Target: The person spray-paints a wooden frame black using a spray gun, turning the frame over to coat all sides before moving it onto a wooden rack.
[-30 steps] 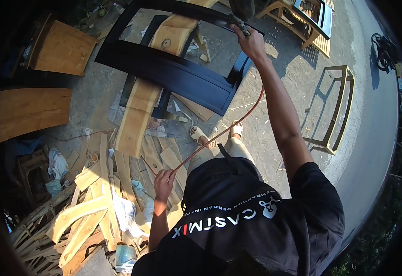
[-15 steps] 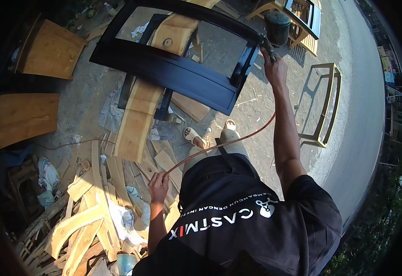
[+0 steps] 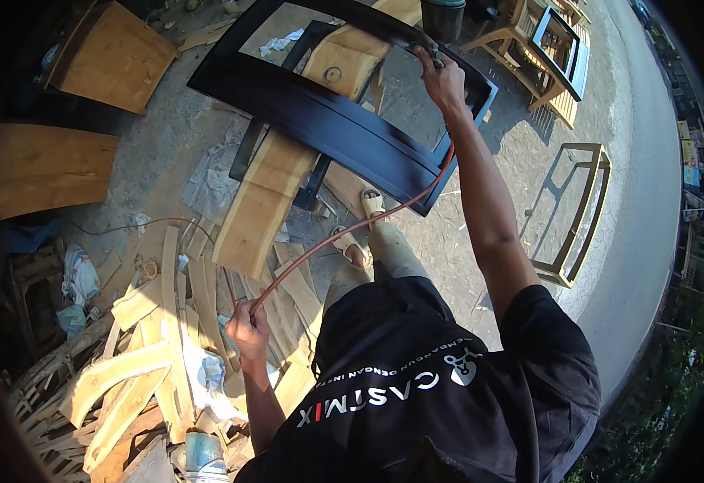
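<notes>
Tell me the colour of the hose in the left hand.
Reddish-orange hose, seen in the head view.

A thin reddish-brown hose (image 3: 344,233) runs in a long, slack curve from the left hand (image 3: 247,328), low beside the scrap wood, up to the right hand (image 3: 442,80). It passes over the near corner of a glossy black frame (image 3: 344,133) (a wide, curved piece with large open panels), which lies tilted across pale wooden slabs. At the frame's far rail the right hand grips a small metal spray tool (image 3: 431,56), mostly hidden by the fingers.
</notes>
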Available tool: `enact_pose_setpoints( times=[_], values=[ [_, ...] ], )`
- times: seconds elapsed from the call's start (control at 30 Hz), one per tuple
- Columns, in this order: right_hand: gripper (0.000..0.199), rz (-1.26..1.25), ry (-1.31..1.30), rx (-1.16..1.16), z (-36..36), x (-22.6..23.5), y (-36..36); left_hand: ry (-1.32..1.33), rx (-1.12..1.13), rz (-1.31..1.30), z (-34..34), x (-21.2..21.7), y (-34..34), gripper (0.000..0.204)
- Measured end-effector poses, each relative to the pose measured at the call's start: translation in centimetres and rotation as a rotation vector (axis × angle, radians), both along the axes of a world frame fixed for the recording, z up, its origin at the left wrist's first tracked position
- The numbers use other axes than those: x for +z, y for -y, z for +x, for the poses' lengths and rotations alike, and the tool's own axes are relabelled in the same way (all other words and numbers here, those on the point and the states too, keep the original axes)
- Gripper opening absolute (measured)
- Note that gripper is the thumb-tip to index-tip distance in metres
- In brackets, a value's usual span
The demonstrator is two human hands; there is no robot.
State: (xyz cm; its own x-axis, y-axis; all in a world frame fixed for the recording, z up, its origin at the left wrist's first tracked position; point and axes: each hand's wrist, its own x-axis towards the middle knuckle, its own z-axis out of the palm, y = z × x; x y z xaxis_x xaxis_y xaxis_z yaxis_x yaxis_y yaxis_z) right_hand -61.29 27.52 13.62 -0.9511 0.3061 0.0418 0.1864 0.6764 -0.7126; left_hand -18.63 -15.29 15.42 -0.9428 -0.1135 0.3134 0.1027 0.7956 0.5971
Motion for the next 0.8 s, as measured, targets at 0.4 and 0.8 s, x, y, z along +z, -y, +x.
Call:
enact_pose_setpoints(
  times=[0.4, 0.8],
  values=[
    [0.072, 0.007, -0.057, 0.208, -11.4, -1.2, 10.5, 0.157, 0.205, 0.000, -0.5, 3.8, -3.9, 0.005],
    [0.077, 0.018, -0.107, 0.348, -21.6, -4.1, 18.4, 0.157, 0.210, -0.172, -6.4, 7.5, -8.4, 0.007]
  ],
)
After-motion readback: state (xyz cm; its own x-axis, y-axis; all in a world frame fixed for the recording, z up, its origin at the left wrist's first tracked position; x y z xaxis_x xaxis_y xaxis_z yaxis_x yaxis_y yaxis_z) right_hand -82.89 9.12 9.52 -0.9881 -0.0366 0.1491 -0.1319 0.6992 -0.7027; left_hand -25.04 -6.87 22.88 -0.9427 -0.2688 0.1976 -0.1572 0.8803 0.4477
